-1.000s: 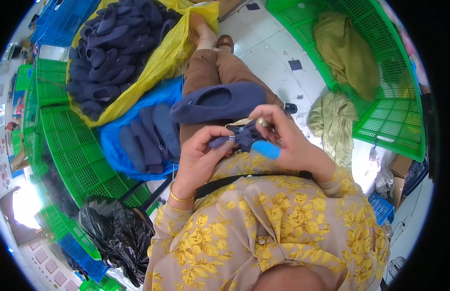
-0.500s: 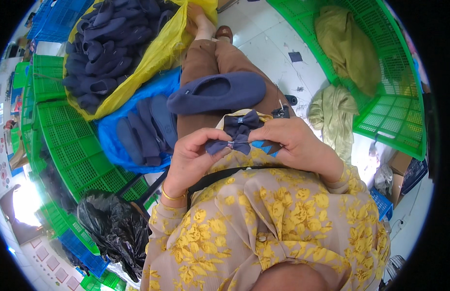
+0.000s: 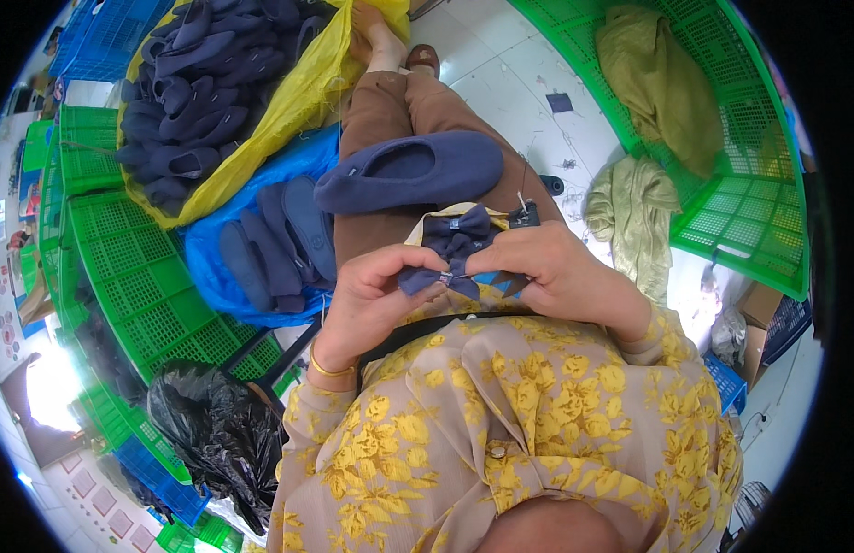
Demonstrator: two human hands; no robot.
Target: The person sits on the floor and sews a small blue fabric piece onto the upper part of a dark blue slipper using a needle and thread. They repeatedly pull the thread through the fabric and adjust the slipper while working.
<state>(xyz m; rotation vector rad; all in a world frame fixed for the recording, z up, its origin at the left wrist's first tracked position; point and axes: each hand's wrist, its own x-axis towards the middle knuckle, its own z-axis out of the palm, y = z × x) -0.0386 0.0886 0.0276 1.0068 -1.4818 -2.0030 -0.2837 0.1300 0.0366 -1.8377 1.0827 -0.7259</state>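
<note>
Both hands, left hand point(image 3: 376, 300) and right hand point(image 3: 556, 272), pinch closed on a small navy fabric bow point(image 3: 443, 276) over the lap, near the navy felt slipper point(image 3: 409, 172); looks soft, light, best gripped at its knot.

The right hand point(image 3: 561, 272) hides half the lower bow point(image 3: 443, 276).

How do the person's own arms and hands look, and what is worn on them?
Both hands, the left hand and the right hand, are bare, without gloves. Long beige sleeves with yellow flower print reach the wrists. A thin gold bangle circles the left wrist.
</note>
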